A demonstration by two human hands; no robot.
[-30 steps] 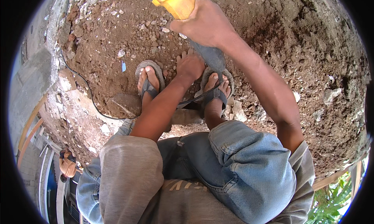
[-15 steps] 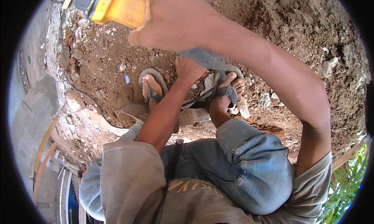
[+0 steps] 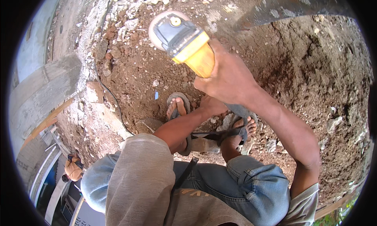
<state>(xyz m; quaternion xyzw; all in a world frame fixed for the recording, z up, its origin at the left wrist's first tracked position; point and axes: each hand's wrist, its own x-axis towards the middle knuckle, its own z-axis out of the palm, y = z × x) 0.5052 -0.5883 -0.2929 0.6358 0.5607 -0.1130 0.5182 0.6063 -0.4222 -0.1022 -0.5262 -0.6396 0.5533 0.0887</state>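
Observation:
My right hand [image 3: 231, 76] is wrapped round the yellow body of an angle grinder [image 3: 202, 59]. Its dark grey head with the round disc end points up and to the left, above the dirt. The grinder's grey rear end shows under my right wrist, close to my right foot. My left hand [image 3: 214, 104] reaches low between my feet, just below the right hand. Its fingers are hidden behind the right hand and the tool, so I cannot see what they hold. A black cable [image 3: 214, 135] runs between my sandalled feet.
Loose brown soil [image 3: 133, 73] with stones spreads around my feet. A dark, paint-flecked piece [image 3: 294, 8] lies across the upper right. At left are a concrete beam [image 3: 51, 84] and a thin black cord [image 3: 106, 88]. Another person [image 3: 74, 168] is at the lower left.
The grinder and my right hand have come right and closer to my feet, showing the whole grinder head. The view has shifted, bringing in the dark piece at upper right and the other person.

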